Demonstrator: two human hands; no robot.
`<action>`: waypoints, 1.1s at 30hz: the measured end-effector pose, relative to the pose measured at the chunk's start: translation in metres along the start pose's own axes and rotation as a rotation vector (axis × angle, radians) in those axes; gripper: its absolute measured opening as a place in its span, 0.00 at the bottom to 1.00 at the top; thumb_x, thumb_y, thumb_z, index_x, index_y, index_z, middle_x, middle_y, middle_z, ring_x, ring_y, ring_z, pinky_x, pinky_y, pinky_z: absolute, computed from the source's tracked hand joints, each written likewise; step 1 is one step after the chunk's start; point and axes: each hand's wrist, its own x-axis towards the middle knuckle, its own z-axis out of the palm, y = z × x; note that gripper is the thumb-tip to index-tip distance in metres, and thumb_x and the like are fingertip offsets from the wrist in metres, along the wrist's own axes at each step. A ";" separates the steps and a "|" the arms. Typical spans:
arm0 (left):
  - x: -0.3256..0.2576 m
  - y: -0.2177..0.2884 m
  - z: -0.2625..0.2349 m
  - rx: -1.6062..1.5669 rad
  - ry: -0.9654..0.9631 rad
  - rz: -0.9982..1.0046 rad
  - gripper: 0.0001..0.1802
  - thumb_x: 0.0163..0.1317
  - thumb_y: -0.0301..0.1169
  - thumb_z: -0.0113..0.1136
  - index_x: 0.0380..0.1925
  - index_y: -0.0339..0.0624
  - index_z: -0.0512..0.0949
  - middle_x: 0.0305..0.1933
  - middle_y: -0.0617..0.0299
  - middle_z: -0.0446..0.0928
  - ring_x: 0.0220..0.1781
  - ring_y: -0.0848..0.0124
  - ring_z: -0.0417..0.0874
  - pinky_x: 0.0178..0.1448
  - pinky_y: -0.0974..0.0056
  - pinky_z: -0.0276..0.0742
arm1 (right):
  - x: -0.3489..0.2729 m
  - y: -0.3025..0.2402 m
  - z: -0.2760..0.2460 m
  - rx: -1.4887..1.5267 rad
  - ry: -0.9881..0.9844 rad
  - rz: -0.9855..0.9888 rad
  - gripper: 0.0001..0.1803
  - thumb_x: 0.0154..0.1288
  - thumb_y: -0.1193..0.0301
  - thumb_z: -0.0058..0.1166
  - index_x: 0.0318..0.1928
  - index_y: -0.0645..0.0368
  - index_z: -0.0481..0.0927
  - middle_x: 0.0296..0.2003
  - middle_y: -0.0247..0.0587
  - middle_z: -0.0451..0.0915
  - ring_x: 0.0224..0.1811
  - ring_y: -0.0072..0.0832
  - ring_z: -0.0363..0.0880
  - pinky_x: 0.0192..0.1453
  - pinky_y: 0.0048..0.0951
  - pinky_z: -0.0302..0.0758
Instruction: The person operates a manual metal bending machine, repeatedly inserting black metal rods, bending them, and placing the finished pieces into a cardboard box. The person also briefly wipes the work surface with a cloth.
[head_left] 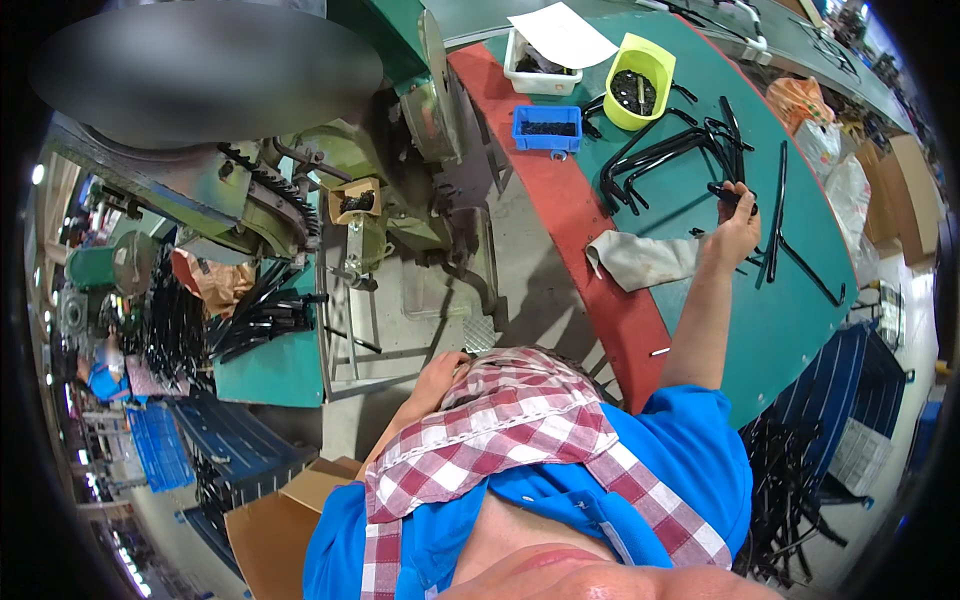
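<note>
On the right side of the green table, my right hand [738,228] is closed around the end of a black metal tube [722,190]. Several more glossy black bent tubes [655,160] lie in a loose group just beyond it. A straight black tube [777,205] and a thin bent rod [810,270] rest to its right. Next to my right wrist lies a grey cloth [640,260]. My left hand [442,378] is low at my lap against the checked apron [500,410]; its fingers are mostly hidden there.
Toward the table's far edge stand a yellow-green tub [655,62], a blue tray [530,112] and a white bin [517,82], all with small dark parts. A large green machine [200,190] fills the left. A cardboard box [275,530] stands at lower left.
</note>
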 end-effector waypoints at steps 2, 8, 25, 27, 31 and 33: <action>0.004 -0.016 -0.021 -0.008 0.010 0.044 0.12 0.63 0.34 0.57 0.42 0.39 0.75 0.39 0.51 0.76 0.44 0.52 0.78 0.46 0.55 0.74 | -0.006 0.007 -0.011 -0.013 0.039 -0.042 0.15 0.74 0.63 0.45 0.39 0.61 0.79 0.35 0.40 0.83 0.37 0.23 0.79 0.41 0.23 0.75; 0.023 -0.055 -0.059 -0.068 -0.090 0.067 0.14 0.63 0.35 0.55 0.43 0.37 0.76 0.41 0.49 0.78 0.45 0.51 0.78 0.49 0.54 0.73 | -0.047 -0.023 -0.021 0.255 0.171 -0.015 0.15 0.74 0.63 0.44 0.36 0.63 0.72 0.28 0.37 0.74 0.30 0.24 0.73 0.36 0.25 0.73; 0.036 -0.055 -0.038 -0.103 -0.158 0.123 0.14 0.63 0.36 0.55 0.43 0.38 0.77 0.42 0.48 0.77 0.47 0.51 0.77 0.50 0.55 0.73 | -0.061 -0.057 -0.035 0.531 0.029 0.140 0.07 0.73 0.72 0.41 0.35 0.58 0.65 0.23 0.33 0.64 0.25 0.26 0.62 0.39 0.32 0.68; 0.033 -0.052 -0.034 -0.113 -0.142 0.120 0.14 0.63 0.35 0.55 0.42 0.38 0.77 0.41 0.48 0.77 0.46 0.50 0.77 0.50 0.54 0.72 | -0.065 -0.075 -0.026 0.491 -0.006 0.074 0.04 0.72 0.74 0.42 0.37 0.59 0.66 0.23 0.33 0.63 0.24 0.25 0.61 0.39 0.32 0.68; 0.028 -0.049 -0.024 -0.107 -0.122 0.094 0.13 0.62 0.35 0.55 0.42 0.38 0.77 0.40 0.48 0.77 0.45 0.50 0.77 0.49 0.54 0.73 | -0.061 -0.105 -0.009 0.633 0.046 0.145 0.06 0.70 0.76 0.43 0.45 0.63 0.66 0.24 0.32 0.64 0.26 0.24 0.61 0.42 0.35 0.68; 0.027 -0.047 -0.022 -0.105 -0.123 0.075 0.13 0.62 0.35 0.55 0.41 0.38 0.77 0.40 0.48 0.77 0.45 0.50 0.77 0.49 0.54 0.73 | -0.059 -0.113 -0.002 0.589 0.003 0.170 0.09 0.70 0.76 0.43 0.48 0.64 0.67 0.24 0.30 0.62 0.25 0.22 0.60 0.42 0.34 0.67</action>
